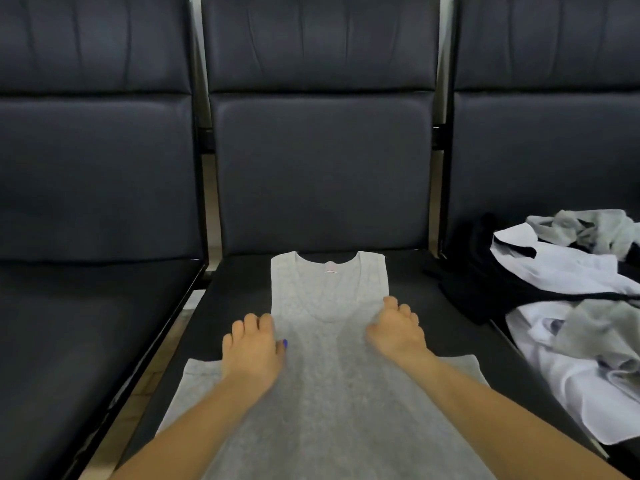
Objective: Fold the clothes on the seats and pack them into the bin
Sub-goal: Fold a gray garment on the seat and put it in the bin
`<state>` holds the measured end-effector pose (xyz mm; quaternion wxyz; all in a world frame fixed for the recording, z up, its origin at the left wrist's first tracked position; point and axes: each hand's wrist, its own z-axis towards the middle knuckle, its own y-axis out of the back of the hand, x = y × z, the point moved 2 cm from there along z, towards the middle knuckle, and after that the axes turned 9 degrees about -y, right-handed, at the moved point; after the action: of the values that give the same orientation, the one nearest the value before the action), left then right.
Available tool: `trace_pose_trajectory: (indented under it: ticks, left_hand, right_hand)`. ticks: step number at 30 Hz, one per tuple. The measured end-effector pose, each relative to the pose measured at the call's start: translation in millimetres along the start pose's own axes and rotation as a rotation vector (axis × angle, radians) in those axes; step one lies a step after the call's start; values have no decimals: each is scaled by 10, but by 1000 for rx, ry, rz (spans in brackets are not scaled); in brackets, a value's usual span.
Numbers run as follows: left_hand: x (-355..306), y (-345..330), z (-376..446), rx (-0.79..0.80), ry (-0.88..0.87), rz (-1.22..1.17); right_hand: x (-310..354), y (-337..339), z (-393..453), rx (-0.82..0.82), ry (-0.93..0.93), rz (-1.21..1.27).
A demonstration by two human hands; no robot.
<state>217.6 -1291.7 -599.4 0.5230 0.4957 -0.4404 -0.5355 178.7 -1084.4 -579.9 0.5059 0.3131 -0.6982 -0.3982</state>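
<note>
A light grey sleeveless top (325,375) lies flat on the middle dark seat (408,271), its neckline pointing away from me. My left hand (251,348) rests at the top's left armhole edge, fingers curled, thumb on the fabric. At the right armhole edge sits my right hand (398,327), its fingers bent down onto the cloth. Whether either hand pinches the fabric or only presses on it is unclear. A heap of unfolded clothes (568,306), white, grey and black, lies on the right seat. No bin is in view.
Three dark padded seats stand side by side with tall backrests (318,168). The left seat (79,327) holds nothing. Narrow gaps with metal frame bars separate the seats, and pale floor shows through the left gap (156,379).
</note>
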Motion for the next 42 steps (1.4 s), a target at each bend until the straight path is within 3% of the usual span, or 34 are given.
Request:
trace_pose_trajectory:
  ticks: [3, 5, 7, 10, 16, 21, 25, 32, 37, 42]
  left_hand:
    - [23, -18, 223, 9, 63, -69]
    - [2, 29, 350, 101, 94, -130]
    - [-33, 58, 490, 140, 49, -104]
    - [-42, 90, 709, 59, 23, -125]
    - [10, 94, 1179, -53, 132, -556]
    - [-36, 213, 1472, 116, 230, -1143]
    - [-119, 309, 1678, 226, 282, -1270]
    - [-75, 377, 1993, -40, 366, -1365]
    - [-50, 579, 1932, 66, 361, -1633]
    - [3, 888, 1687, 6, 304, -1636]
  right_hand:
    - [129, -16, 350, 49, -203, 369]
    - [146, 22, 535, 89, -306, 534]
    - [168, 71, 684, 114, -311, 518]
    - [248, 156, 879, 198, -250, 427]
    - [380, 341, 1316, 205, -188, 526]
    - [468, 410, 1503, 463, -281, 826]
    - [489, 427, 1643, 597, -384, 1083]
    - [583, 462, 1837, 444, -305, 1328]
    - [563, 642, 1697, 474, -176, 1279]
    - [511, 1036, 1276, 437, -32, 1207]
